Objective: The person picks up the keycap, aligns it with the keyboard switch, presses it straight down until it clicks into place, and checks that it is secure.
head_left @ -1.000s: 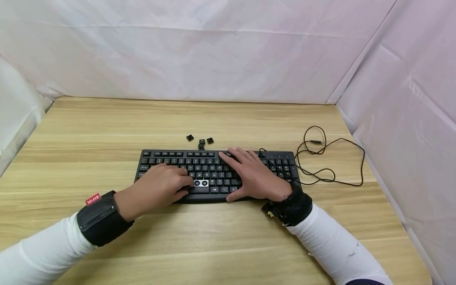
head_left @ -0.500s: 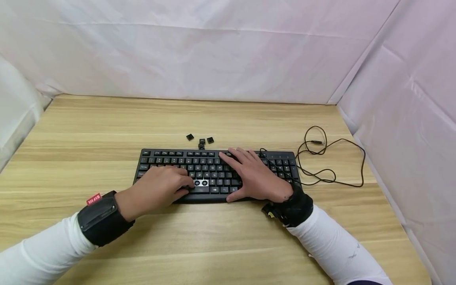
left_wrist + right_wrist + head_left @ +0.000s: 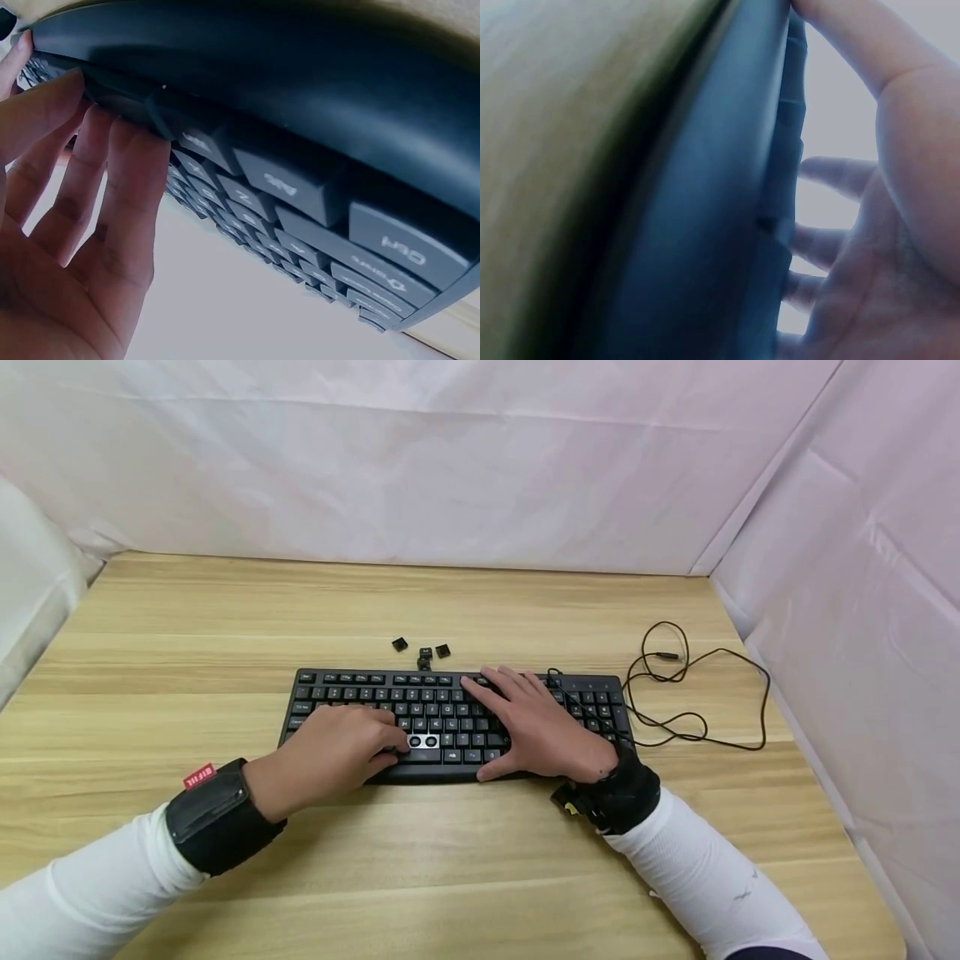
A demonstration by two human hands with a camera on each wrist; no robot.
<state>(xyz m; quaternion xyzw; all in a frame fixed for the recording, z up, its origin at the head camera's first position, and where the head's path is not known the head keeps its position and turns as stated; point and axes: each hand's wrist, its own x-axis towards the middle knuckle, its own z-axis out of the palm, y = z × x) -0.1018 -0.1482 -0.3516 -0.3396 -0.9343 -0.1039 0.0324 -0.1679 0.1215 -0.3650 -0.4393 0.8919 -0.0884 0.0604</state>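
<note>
A black keyboard lies on the table, with two key spots bare in a white-edged gap on its bottom letter row. My left hand bends over that row, its index finger and thumb gripping a keycap at the gap's left side; the hand mostly hides this keycap. In the left wrist view, the thumb lies along the space bar and other fingers touch the letter keys. My right hand rests spread over the keyboard's right part, thumb at the front edge and fingers across the keys.
Several loose black keycaps lie on the wooden table just behind the keyboard. A thin black cable loops at the right, its plug near the back. White cloth hangs behind and at both sides.
Both hands keep their places on the keyboard. The head view has tilted very slightly, so the table's things sit a little higher in it.
</note>
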